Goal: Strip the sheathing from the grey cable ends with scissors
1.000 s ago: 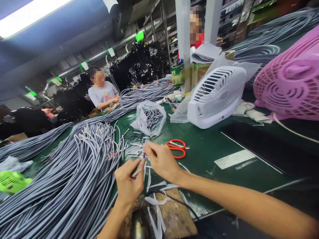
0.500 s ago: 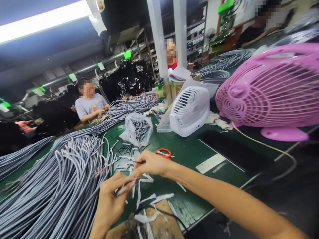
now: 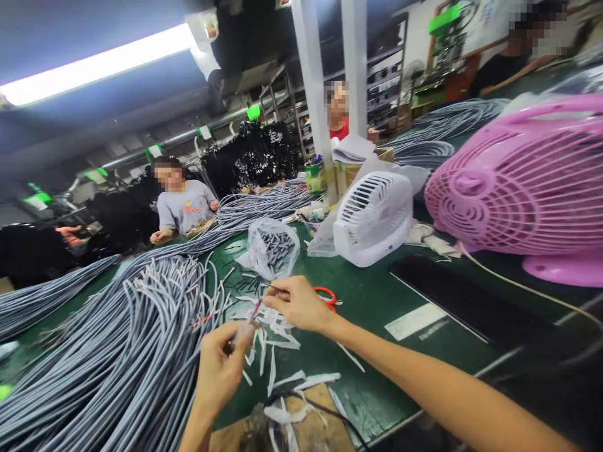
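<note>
My left hand (image 3: 221,364) is closed around the end of a grey cable, from which thin coloured wires (image 3: 254,311) stick out toward my right hand. My right hand (image 3: 294,302) pinches a thin dark strand or small sleeve at its fingertips, just above those wires. Both hands hover over the green table (image 3: 377,301), above scattered white strips (image 3: 277,342). Orange-handled scissors (image 3: 327,295) lie partly hidden behind my right hand. A clear plastic bag of small dark tubes (image 3: 271,248) sits a little further back.
A big bundle of grey cables (image 3: 117,351) fills the left side. A white fan (image 3: 374,216) and a pink fan (image 3: 522,182) stand at the right, with a black mat (image 3: 466,307) before them. Other people sit at the far side. A wooden block (image 3: 306,427) lies near me.
The camera view swung right and then back a little. My hands drew slightly apart, the right one lifting up and away while the left kept its grip on the cable end.
</note>
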Demonstrator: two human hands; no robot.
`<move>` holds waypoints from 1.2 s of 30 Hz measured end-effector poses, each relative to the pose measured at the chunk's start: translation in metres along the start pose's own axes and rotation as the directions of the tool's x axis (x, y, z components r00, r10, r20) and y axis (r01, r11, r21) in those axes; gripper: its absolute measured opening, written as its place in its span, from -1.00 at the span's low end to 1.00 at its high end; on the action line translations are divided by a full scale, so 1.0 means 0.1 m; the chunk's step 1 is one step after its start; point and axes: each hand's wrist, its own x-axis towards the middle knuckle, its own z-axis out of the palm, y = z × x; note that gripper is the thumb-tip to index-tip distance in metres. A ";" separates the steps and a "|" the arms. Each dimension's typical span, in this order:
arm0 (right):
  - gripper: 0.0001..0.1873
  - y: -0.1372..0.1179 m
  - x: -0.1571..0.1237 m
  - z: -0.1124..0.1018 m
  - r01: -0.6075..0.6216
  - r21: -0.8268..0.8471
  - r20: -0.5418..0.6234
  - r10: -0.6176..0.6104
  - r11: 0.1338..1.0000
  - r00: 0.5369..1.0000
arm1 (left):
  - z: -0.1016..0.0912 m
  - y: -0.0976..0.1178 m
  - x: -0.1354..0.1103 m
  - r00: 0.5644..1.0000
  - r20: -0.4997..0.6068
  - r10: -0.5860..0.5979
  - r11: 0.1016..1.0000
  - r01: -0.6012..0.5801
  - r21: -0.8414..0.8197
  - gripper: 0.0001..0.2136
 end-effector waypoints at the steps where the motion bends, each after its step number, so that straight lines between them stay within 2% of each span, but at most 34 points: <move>1: -0.86 0.00 -0.01 0.01 0.026 -0.005 0.028 -0.025 1.000 0.999 | -0.01 -0.03 0.00 0.995 -0.085 -0.052 0.999 0.050 -0.018 -0.66; 3: -0.86 -0.02 -0.06 0.04 0.137 -0.003 0.088 -0.137 0.991 0.987 | 0.00 -0.10 0.02 0.969 -0.215 -0.122 0.992 0.116 -0.043 -0.68; 5: -0.86 -0.05 -0.13 0.07 0.290 0.002 0.131 -0.288 0.957 0.949 | 0.01 -0.14 0.05 0.972 -0.215 -0.091 0.996 0.091 -0.010 -0.72; 7: -0.87 -0.06 -0.17 0.07 0.375 -0.007 0.130 -0.371 0.927 0.920 | 0.04 -0.13 0.06 0.999 -0.052 0.013 0.998 -0.009 0.069 -0.75; 8: -0.87 -0.06 -0.16 0.07 0.367 -0.016 0.103 -0.363 0.930 0.926 | 0.05 -0.11 0.05 0.996 0.070 0.064 0.993 -0.070 0.099 -0.72; 10: -0.87 -0.03 -0.10 0.03 0.260 -0.027 0.025 -0.259 0.965 0.965 | 0.06 -0.06 0.02 0.952 0.281 0.121 0.979 -0.160 0.122 -0.66; 11: -0.87 0.00 -0.06 0.01 0.185 -0.027 -0.015 -0.186 0.982 0.983 | 0.05 -0.03 0.01 0.934 0.330 0.135 0.976 -0.183 0.119 -0.65; 12: -0.87 0.02 -0.02 -0.01 0.116 -0.027 -0.042 -0.117 0.993 0.992 | 0.04 -0.01 -0.01 0.932 0.335 0.143 0.976 -0.188 0.108 -0.67; 13: -0.86 0.04 0.02 -0.03 0.061 -0.030 -0.060 -0.062 0.998 0.996 | 0.03 0.00 -0.02 0.944 0.300 0.136 0.981 -0.170 0.090 -0.70; 15: -0.86 0.07 0.07 -0.05 0.002 -0.044 -0.054 -0.005 0.999 0.999 | 0.00 -0.01 -0.02 0.987 0.143 0.069 0.997 -0.073 0.018 -0.74; 17: -0.85 0.08 0.07 -0.05 0.001 -0.048 0.058 0.002 0.999 0.998 | -0.03 -0.05 0.01 0.997 -0.041 -0.066 0.990 0.060 -0.126 -0.66; 19: -0.86 0.07 0.04 -0.02 0.043 -0.028 0.234 -0.035 0.999 0.972 | -0.05 -0.09 0.05 0.972 -0.123 -0.201 0.941 0.157 -0.299 -0.56; 20: -0.87 0.07 0.02 -0.01 0.066 -0.011 0.283 -0.060 0.998 0.957 | -0.06 -0.10 0.07 0.962 -0.120 -0.244 0.910 0.184 -0.372 -0.52; 21: -0.89 0.06 0.00 0.01 0.084 0.006 0.275 -0.083 0.996 0.958 | -0.07 -0.10 0.09 0.959 -0.097 -0.268 0.880 0.202 -0.429 -0.50; 23: -0.88 0.05 -0.02 0.05 0.101 0.038 0.132 -0.105 0.994 0.986 | -0.07 -0.09 0.10 0.960 -0.039 -0.276 0.842 0.222 -0.491 -0.47; 25: -0.75 0.03 -0.04 0.08 0.095 0.090 0.001 -0.096 0.991 0.995 | -0.06 -0.06 0.09 0.961 0.012 -0.277 0.826 0.245 -0.507 -0.47; 26: -0.67 0.03 -0.05 0.10 0.096 0.124 -0.007 -0.096 0.988 0.995 | -0.05 -0.04 0.08 0.959 0.040 -0.279 0.823 0.261 -0.504 -0.46; 28: -0.64 0.03 -0.07 0.14 0.101 0.183 0.065 -0.115 0.978 0.991 | -0.04 0.00 0.05 0.955 0.090 -0.284 0.825 0.291 -0.485 -0.46; 31: -0.84 0.04 -0.10 0.20 0.127 0.133 0.180 -0.150 0.983 0.972 | -0.05 0.01 0.03 0.959 0.124 -0.255 0.862 0.283 -0.420 -0.51; 33: -0.75 0.05 -0.12 0.22 0.178 0.052 0.175 -0.184 0.983 0.967 | -0.06 -0.01 0.03 0.974 0.107 -0.202 0.916 0.227 -0.330 -0.58; 36: -0.68 0.05 -0.17 0.23 0.306 -0.067 0.094 -0.300 0.950 0.949 | -0.07 -0.06 0.05 0.996 0.038 -0.085 0.992 0.088 -0.087 -0.77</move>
